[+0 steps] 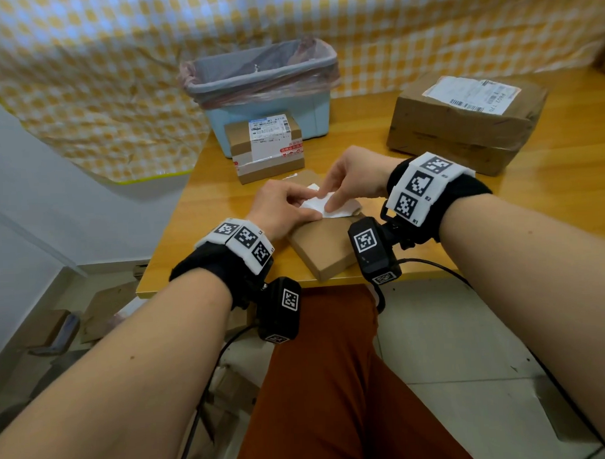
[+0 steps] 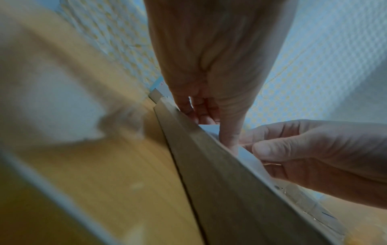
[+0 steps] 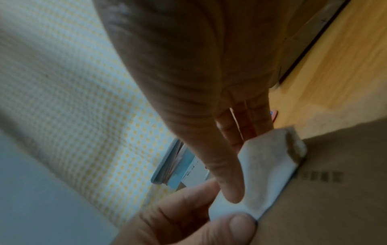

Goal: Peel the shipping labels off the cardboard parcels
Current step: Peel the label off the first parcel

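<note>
A flat brown cardboard parcel lies at the table's front edge. Its white shipping label is partly lifted, blank side up, while one edge still sticks to the box. My left hand pinches the lifted flap, with the thumb lying along the label's near edge. My right hand pinches the same label from the right between thumb and index finger. The left wrist view shows the parcel, label and right hand. In the right wrist view the curled label rises off the parcel.
A small parcel with its label stands in front of a light blue bin lined with a pink bag. A large labelled parcel sits at the back right of the wooden table. Flattened cardboard lies on the floor at left.
</note>
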